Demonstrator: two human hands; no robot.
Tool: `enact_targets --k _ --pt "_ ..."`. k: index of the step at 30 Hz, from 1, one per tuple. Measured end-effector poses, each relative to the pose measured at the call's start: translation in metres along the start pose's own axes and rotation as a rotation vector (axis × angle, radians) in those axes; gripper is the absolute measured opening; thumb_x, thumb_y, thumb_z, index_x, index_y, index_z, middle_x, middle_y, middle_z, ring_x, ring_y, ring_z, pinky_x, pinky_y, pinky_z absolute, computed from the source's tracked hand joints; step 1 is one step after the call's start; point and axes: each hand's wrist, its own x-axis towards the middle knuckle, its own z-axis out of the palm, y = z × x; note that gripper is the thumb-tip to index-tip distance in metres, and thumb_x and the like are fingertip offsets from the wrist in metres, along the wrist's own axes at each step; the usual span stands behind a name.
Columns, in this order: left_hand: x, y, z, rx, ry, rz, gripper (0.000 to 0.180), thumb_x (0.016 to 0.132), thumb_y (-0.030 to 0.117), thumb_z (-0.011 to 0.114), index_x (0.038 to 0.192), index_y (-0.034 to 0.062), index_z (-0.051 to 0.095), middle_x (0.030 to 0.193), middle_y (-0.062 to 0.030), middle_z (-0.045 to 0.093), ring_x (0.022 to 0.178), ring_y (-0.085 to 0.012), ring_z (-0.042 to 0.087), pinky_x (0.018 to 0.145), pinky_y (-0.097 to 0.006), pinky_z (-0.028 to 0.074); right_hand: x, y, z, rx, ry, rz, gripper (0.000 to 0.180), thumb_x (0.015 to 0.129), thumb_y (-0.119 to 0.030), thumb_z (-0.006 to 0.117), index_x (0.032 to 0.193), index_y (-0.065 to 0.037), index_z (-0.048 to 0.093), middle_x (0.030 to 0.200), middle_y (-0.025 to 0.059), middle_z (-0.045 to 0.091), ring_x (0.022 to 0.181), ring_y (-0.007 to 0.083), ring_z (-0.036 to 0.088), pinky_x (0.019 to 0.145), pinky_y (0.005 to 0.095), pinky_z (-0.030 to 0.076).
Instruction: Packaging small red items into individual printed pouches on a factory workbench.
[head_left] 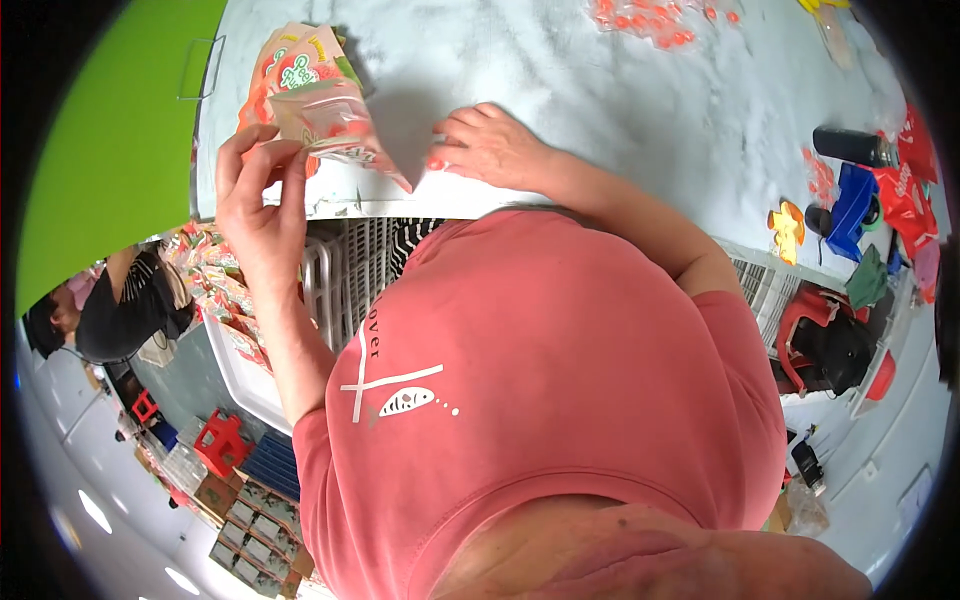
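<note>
My left hand [262, 185] pinches the edge of a pink-and-red printed pouch [345, 125] between thumb and fingers, holding it tilted above the table's front edge. Behind it, more flat pouches of the same print [285, 60] lie overlapped on the table. My right hand [490, 147] rests on the white tabletop to the right of the pouch, its fingers curled down. At its fingertips shows a small red ball-like piece [435, 163], partly covered by the fingers. Whether the held pouch contains anything is hard to make out.
Several small red pieces in see-through wrap [650, 20] lie at the table's far side. A dark bottle [853, 146], a blue holder [853, 210] and red packages [903, 205] stand at right. Below left are a white tray [240, 375] with filled pouches and a co-worker [125, 310].
</note>
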Motion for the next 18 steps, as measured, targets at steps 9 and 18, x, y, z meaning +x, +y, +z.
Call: enact_targets --k 9,18 --pt "-0.013 0.003 0.001 -0.026 -0.007 0.035 0.011 0.083 -0.007 0.067 0.091 0.0007 0.065 0.097 -0.0072 0.065 0.08 -0.0147 0.065 0.07 -0.026 0.054 0.014 0.02 -0.002 0.085 -0.013 0.151 0.015 0.085 -0.017 0.062 0.099 -0.016 0.066 0.093 0.0059 0.057 0.077 0.0228 0.061 0.064 0.037 0.055" --pt "-0.019 0.005 -0.008 0.018 -0.004 0.066 0.014 0.081 -0.005 0.07 0.091 0.001 0.064 0.094 -0.0076 0.06 0.078 -0.0177 0.064 0.069 -0.028 0.052 0.034 0.012 0.005 0.204 -0.199 0.269 0.021 0.087 -0.028 0.06 0.097 -0.011 0.067 0.092 0.0096 0.064 0.081 0.0333 0.066 0.069 0.045 0.054"
